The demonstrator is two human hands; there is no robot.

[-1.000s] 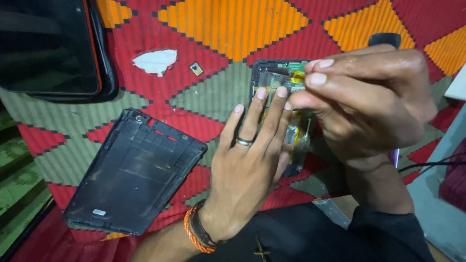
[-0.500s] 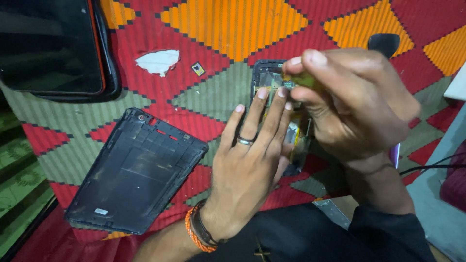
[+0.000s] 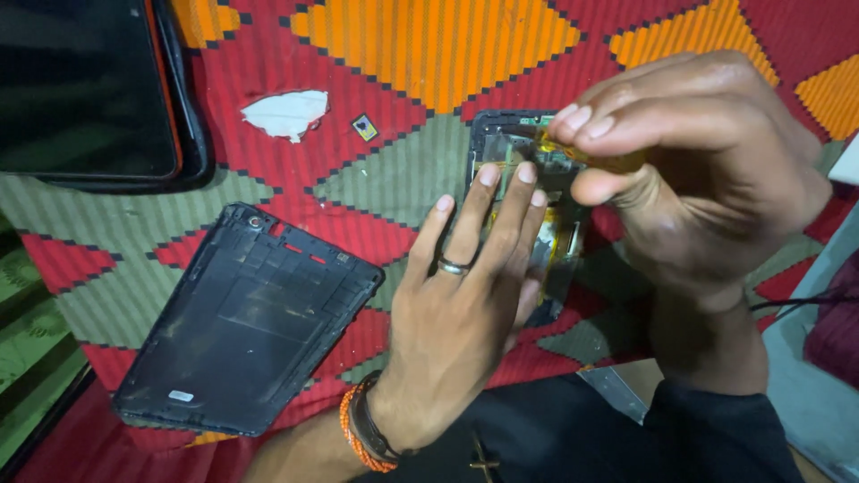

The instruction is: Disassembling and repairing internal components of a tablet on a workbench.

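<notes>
left hand [image 3: 461,313] pins opened phone [image 3: 523,192]; right hand [image 3: 707,179] grips screwdriver [image 3: 586,159].

The opened phone [image 3: 528,206] lies flat on the patterned cloth, right of the middle of the frame, long side running top to bottom. Its back is off, so dark inner parts, a green board at the top edge and a yellowish strip lower down show. Much of it is covered. The screwdriver [image 3: 598,159] has a yellow, see-through handle and lies nearly level just above the phone's top end; its tip is hidden.
</notes>
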